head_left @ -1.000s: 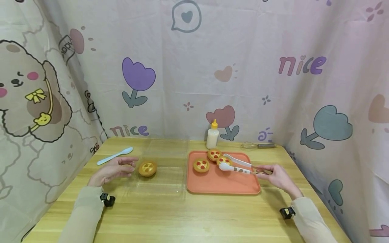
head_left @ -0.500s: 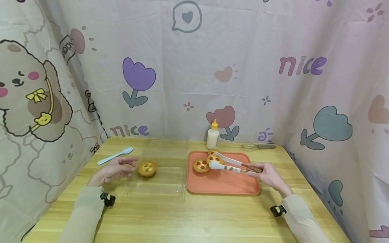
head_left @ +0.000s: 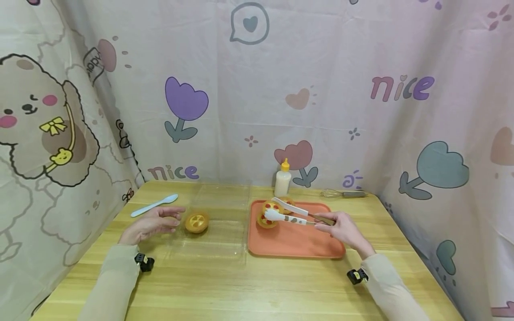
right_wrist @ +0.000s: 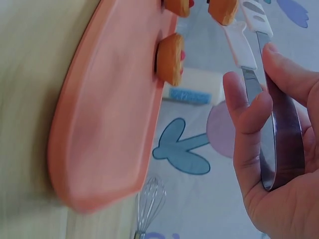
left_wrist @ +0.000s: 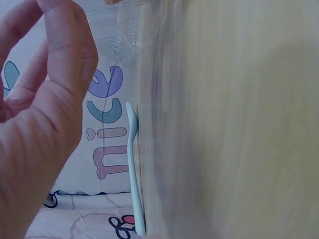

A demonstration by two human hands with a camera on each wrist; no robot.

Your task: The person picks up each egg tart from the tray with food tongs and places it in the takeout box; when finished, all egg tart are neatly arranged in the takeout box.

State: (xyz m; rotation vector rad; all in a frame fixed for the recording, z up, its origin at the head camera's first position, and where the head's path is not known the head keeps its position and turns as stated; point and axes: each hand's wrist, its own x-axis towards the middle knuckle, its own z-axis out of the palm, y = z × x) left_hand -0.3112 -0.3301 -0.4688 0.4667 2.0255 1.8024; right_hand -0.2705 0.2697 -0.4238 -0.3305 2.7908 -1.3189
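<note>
Tongs [head_left: 295, 220] with white, brown-spotted arms are gripped by the right hand [head_left: 341, 229], the metal bend being pinched between its thumb and fingers. Between the white tips a red-topped tart [head_left: 272, 207] is held, and in the right wrist view it is seen raised above the orange tray [head_left: 299, 245]. On the tray's far part two more red-topped tarts [head_left: 287, 204] are set, one at its left side and partly hidden beneath the held one. To the left a clear plastic container [head_left: 225, 243] is placed, in whose left part a yellow-topped tart [head_left: 196, 222] is seen. The left hand [head_left: 151, 224] is held at the container's left edge, its fingers loosely extended to the right; whether the plastic is touched cannot be told. Farther left a pale blue spoon [head_left: 154, 206] is laid on the wooden table [head_left: 241, 290]. Beyond the tray a yellow-capped bottle [head_left: 283, 183] is stood upright, and a whisk [head_left: 343, 194] is laid at the far right.
</note>
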